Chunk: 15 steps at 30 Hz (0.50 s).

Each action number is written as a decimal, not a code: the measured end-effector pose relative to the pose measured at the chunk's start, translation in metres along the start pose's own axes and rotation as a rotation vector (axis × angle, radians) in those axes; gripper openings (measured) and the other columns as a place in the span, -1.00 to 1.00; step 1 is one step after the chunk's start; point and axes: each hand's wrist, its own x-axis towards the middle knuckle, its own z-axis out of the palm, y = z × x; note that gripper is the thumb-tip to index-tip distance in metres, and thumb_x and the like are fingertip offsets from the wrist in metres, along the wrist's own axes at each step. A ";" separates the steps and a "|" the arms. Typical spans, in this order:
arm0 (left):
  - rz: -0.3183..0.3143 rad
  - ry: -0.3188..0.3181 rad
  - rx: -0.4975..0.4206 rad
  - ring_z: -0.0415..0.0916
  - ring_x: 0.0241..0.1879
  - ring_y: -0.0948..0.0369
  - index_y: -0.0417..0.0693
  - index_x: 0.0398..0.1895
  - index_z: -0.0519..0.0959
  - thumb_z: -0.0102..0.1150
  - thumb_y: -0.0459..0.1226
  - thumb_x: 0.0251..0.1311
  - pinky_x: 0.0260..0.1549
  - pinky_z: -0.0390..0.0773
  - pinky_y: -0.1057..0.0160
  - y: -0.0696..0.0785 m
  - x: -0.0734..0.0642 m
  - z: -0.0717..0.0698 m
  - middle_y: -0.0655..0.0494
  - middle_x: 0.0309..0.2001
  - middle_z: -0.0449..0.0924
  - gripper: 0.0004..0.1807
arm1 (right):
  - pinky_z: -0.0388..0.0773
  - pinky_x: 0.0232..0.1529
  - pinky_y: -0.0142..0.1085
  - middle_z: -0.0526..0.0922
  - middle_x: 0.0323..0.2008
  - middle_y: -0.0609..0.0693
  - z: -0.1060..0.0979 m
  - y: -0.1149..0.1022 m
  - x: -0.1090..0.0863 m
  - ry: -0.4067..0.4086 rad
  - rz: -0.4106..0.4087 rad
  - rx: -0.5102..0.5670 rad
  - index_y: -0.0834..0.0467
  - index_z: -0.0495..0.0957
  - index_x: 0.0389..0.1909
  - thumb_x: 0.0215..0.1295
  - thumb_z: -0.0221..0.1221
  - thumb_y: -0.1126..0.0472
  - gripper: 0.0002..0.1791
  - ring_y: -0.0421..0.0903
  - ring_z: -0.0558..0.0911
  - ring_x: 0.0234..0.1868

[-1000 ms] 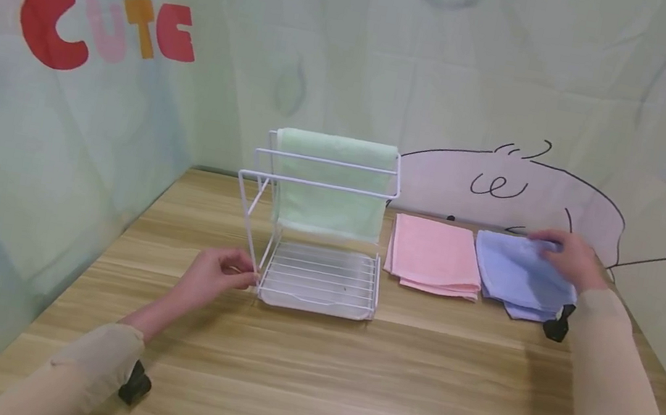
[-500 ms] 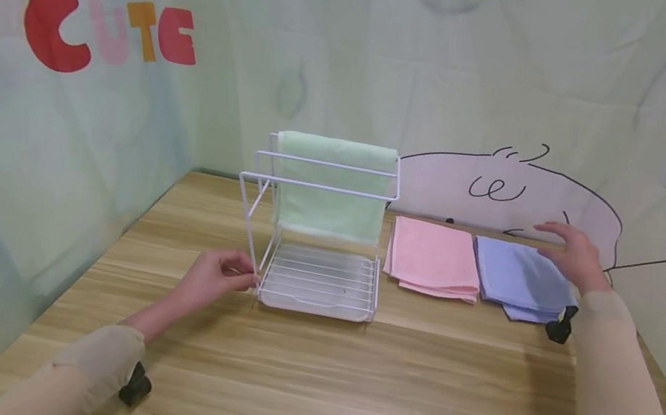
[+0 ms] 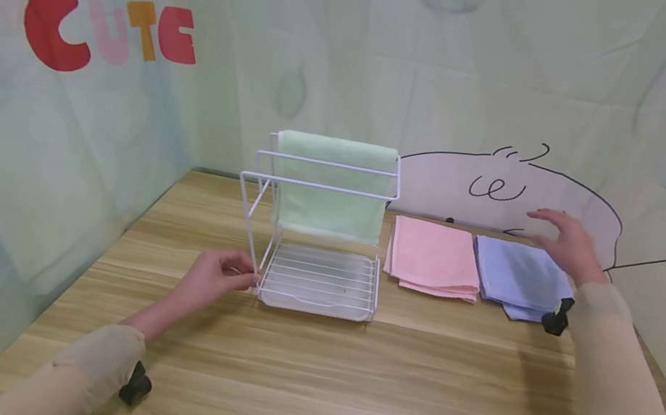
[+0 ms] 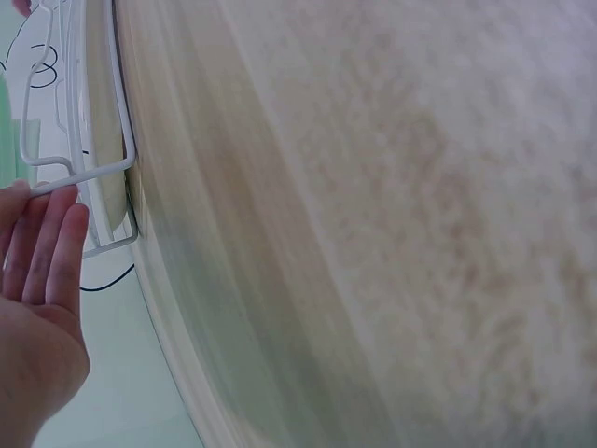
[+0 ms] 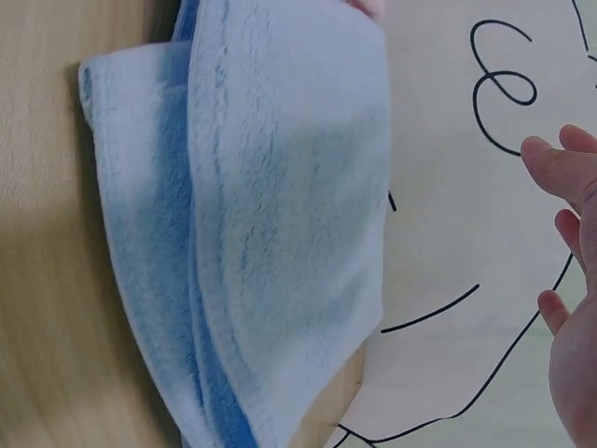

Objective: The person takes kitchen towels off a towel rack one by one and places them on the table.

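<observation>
A white wire rack (image 3: 320, 185) stands on the table, with a pale green towel (image 3: 329, 210) draped over its rear bar. My left hand (image 3: 216, 276) pinches the rack's lower left front wire between thumb and fingers; the left wrist view shows the same wire (image 4: 98, 172) at the fingertips. To the right of the rack lies a folded pink towel (image 3: 434, 254), and beside it a folded blue towel (image 3: 520, 272). Above the blue towel hovers my right hand (image 3: 568, 243), fingers loosely extended and holding nothing. In the right wrist view that towel (image 5: 289, 187) lies apart from the fingers.
A white tray (image 3: 318, 293) sits in the base of the rack. The wooden table (image 3: 341, 392) meets a printed curtain (image 3: 347, 41) at the back and on both sides. Dark clips (image 3: 136, 384) are attached near both wrists.
My right hand has risen off the blue towel, its fingers leaving the cloth. The left hand keeps its hold on the rack, and the towels lie where they were.
</observation>
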 end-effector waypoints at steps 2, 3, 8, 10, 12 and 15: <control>0.001 0.000 0.000 0.67 -0.33 0.01 -0.21 -0.33 0.59 0.32 -0.31 0.04 -0.38 0.70 0.35 0.000 0.000 0.000 -0.14 -0.30 0.67 -0.84 | 0.08 0.30 0.29 0.33 0.26 0.32 0.001 -0.004 0.002 0.006 -0.014 0.008 0.21 0.41 0.17 0.22 0.15 0.35 -0.55 0.35 0.22 0.30; 0.002 -0.002 0.001 0.67 -0.33 0.01 -0.21 -0.33 0.59 0.32 -0.32 0.04 -0.38 0.70 0.35 0.001 0.000 0.000 -0.15 -0.30 0.67 -0.84 | 0.09 0.30 0.29 0.33 0.26 0.32 0.001 -0.006 0.004 0.009 -0.016 0.008 0.20 0.41 0.17 0.23 0.15 0.35 -0.55 0.34 0.22 0.30; -0.002 -0.003 0.001 0.68 -0.34 0.03 -0.21 -0.35 0.59 0.32 -0.33 0.03 -0.39 0.70 0.35 0.000 0.000 0.000 -0.14 -0.31 0.67 -0.85 | 0.10 0.32 0.26 0.34 0.26 0.30 0.000 -0.021 0.013 0.044 -0.047 0.030 0.21 0.41 0.18 0.26 0.14 0.34 -0.56 0.31 0.23 0.31; 0.000 -0.004 0.002 0.68 -0.34 0.04 -0.22 -0.34 0.59 0.32 -0.33 0.03 -0.38 0.70 0.35 0.000 0.000 0.000 -0.15 -0.30 0.67 -0.84 | 0.11 0.32 0.24 0.36 0.25 0.29 -0.002 -0.029 0.019 0.074 -0.067 0.034 0.21 0.42 0.16 0.26 0.14 0.33 -0.57 0.30 0.25 0.31; -0.004 -0.003 -0.005 0.68 -0.34 0.04 -0.22 -0.34 0.59 0.32 -0.32 0.03 -0.38 0.70 0.35 0.000 0.000 0.001 -0.16 -0.30 0.67 -0.83 | 0.12 0.33 0.23 0.38 0.24 0.28 -0.005 -0.037 0.024 0.099 -0.088 0.040 0.20 0.44 0.16 0.26 0.14 0.33 -0.58 0.29 0.26 0.30; 0.003 -0.009 -0.011 0.67 -0.33 0.03 -0.25 -0.32 0.59 0.32 -0.31 0.04 -0.37 0.70 0.35 -0.001 0.001 0.001 -0.18 -0.29 0.67 -0.81 | 0.13 0.34 0.21 0.40 0.24 0.25 -0.010 -0.048 0.032 0.116 -0.110 0.040 0.19 0.45 0.15 0.26 0.14 0.33 -0.58 0.26 0.28 0.30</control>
